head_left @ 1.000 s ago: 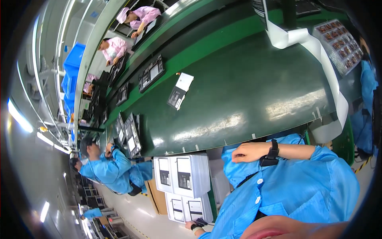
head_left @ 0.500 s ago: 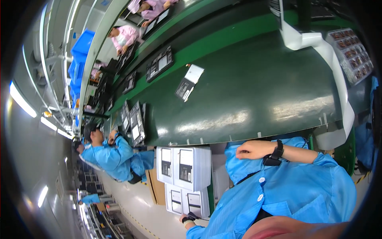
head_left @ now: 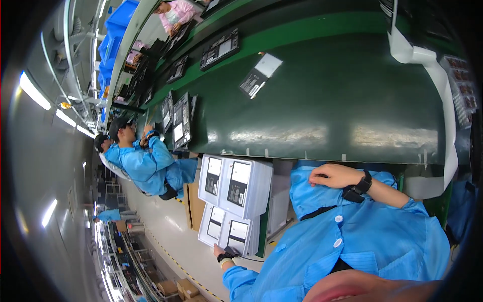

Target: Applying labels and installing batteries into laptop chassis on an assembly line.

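Observation:
My left hand (head_left: pixel 219 251) reaches down at the left and holds the near edge of the lower white plastic bin (head_left: pixel 255 232). Most of its fingers are hidden there. A second white bin (head_left: pixel 259 187) stands just beyond, against the bench side. Flat black-and-white battery packs (head_left: pixel 237 189) lie in both. On my lap rests my right hand (head_left: pixel 336 175), loosely curled with nothing seen in it. Each wrist has a black band. Out on the green bench (head_left: pixel 322 100) lies one more black-and-white battery pack (head_left: pixel 261 75).
Open black device housings (head_left: pixel 182 121) are piled on the bench at left, beside a co-worker in blue (head_left: pixel 146 161). Other housings (head_left: pixel 220 49) line the far strip. A white paper band (head_left: pixel 445 100) hangs over the bench's right end, near a tray of small parts (head_left: pixel 460 83).
The view has shifted, so the bench sits higher in the picture. The lower bin looks more tilted, with my left hand now at its edge. My right hand stays on my lap.

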Demonstrator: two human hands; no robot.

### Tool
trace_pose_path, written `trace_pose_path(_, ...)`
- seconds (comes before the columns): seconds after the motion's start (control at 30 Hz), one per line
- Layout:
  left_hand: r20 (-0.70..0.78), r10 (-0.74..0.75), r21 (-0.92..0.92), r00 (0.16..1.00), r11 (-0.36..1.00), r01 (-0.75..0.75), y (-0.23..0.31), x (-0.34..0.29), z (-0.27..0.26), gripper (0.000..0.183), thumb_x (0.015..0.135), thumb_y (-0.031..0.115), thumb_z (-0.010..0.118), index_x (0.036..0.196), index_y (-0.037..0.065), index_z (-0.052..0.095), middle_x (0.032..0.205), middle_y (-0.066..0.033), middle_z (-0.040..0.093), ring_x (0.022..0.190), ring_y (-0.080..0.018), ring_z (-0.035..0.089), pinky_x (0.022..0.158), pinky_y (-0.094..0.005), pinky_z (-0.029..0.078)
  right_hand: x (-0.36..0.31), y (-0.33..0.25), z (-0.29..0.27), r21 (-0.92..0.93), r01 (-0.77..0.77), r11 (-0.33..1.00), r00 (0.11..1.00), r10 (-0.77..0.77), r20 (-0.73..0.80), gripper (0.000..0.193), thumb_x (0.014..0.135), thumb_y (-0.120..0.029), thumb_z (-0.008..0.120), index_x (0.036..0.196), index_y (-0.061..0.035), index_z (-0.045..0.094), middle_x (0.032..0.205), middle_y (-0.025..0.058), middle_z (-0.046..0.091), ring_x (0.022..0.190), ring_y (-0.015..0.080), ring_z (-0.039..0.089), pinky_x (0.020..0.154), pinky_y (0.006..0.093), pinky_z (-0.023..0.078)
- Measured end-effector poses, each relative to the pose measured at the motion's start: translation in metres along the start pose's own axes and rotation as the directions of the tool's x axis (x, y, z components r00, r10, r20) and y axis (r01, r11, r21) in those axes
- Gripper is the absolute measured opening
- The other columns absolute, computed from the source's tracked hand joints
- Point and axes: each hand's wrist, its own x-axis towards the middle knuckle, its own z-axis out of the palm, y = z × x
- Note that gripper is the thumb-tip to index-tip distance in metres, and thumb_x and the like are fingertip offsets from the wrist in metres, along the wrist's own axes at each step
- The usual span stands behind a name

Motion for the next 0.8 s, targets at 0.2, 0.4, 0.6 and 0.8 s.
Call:
trace_pose_path(0.2,-0.093,0.040,-0.168,0.995,0.984,-0.056,-0.030,0.008,-0.005,0.072,0.094,0.053,0.066,0.109,-0.018,0.066,0.090,-0.0187,0.069,0.080,-0.0307,0.066,0.074,-0.0443,0.055,0.005,-0.006,0.000,-0.034,-0.031,0.999,0.999,0.033,0.043,0.032,0.105,-0.031,0.056,0.102,-0.0032,0.072,0.097,0.0094,0.076,0.091,0.0240,0.071,0.084,0.0353,0.053)
trace_pose_path(0.4,-0.086,-0.041,0.045,0.995,0.998,0.045,-0.052,0.021,-0.025,0.075,0.097,0.065,0.055,0.107,-0.008,0.069,0.084,-0.0141,0.064,0.072,-0.0274,0.056,0.062,-0.0432,0.049,0.012,-0.024,0.004,0.056,-0.085,0.995,0.994,0.081,0.070,0.030,0.106,-0.026,0.057,0.106,0.0009,0.071,0.098,0.0088,0.076,0.094,0.0172,0.069,0.087,0.0315,0.053)
trace_pose_path(0.6,-0.178,-0.008,-0.128,0.984,0.992,-0.016,-0.048,0.025,-0.016,0.078,0.095,0.062,0.060,0.106,-0.015,0.068,0.092,-0.0158,0.069,0.077,-0.0249,0.062,0.069,-0.0391,0.050,0.020,-0.012,0.008,0.075,-0.153,0.985,0.984,0.145,0.104,0.027,0.106,-0.022,0.056,0.107,0.0013,0.070,0.097,0.0099,0.076,0.095,0.0171,0.072,0.086,0.0302,0.054)
trace_pose_path(0.8,0.013,-0.073,-0.331,0.997,0.941,0.073,-0.043,0.046,-0.072,0.074,0.101,0.056,0.053,0.126,-0.013,0.062,0.109,-0.0177,0.070,0.094,-0.0289,0.066,0.088,-0.0414,0.052,0.019,-0.013,0.006,0.062,-0.144,0.988,0.985,0.137,0.103,0.026,0.105,-0.021,0.057,0.106,0.0005,0.071,0.097,0.0089,0.076,0.092,0.0160,0.070,0.084,0.0301,0.053)
